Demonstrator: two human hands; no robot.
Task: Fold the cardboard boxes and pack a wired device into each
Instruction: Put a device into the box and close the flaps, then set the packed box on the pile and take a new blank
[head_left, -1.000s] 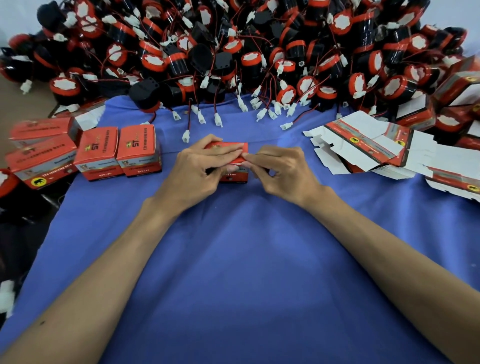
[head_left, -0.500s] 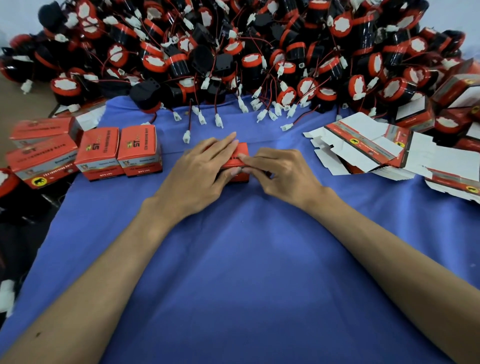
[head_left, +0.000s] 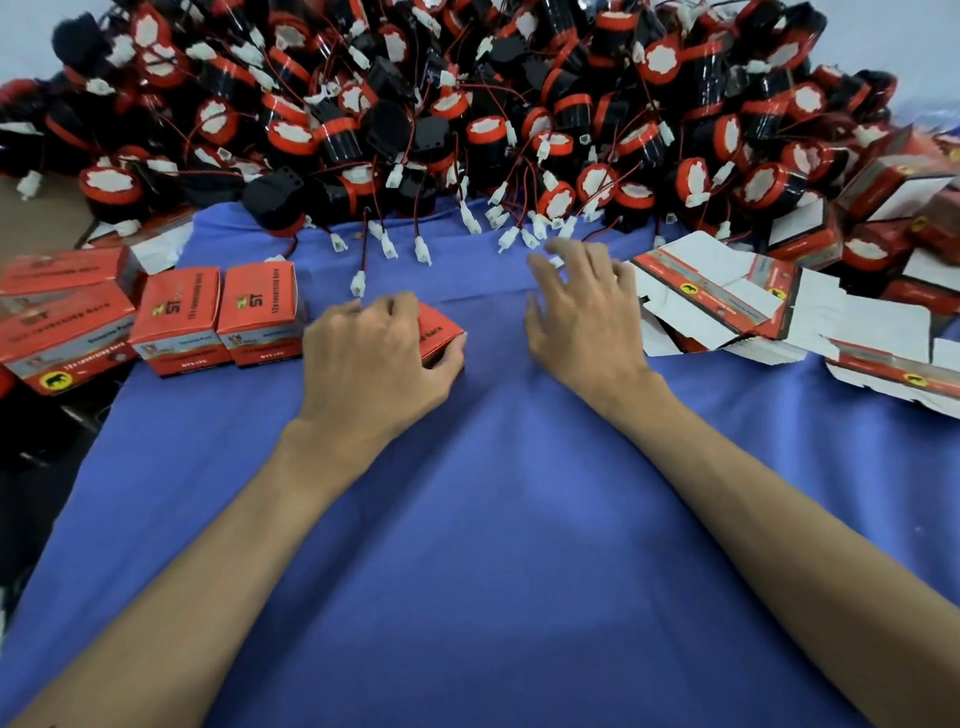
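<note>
one small red cardboard box (head_left: 439, 332) is clasped from above in the left grip (head_left: 374, 358), fingers curled round it, on the blue-clothed desk (head_left: 493, 519). the right grip (head_left: 582, 312) is spread wide, nothing held, near the flat red-and-white carton blanks (head_left: 727, 296). the box is best slid squarely against the row of finished red boxes (head_left: 257, 312), flaps kept tucked.

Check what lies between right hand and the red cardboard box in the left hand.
Only bare blue cloth separates right hand and red cardboard box; head view.
</note>
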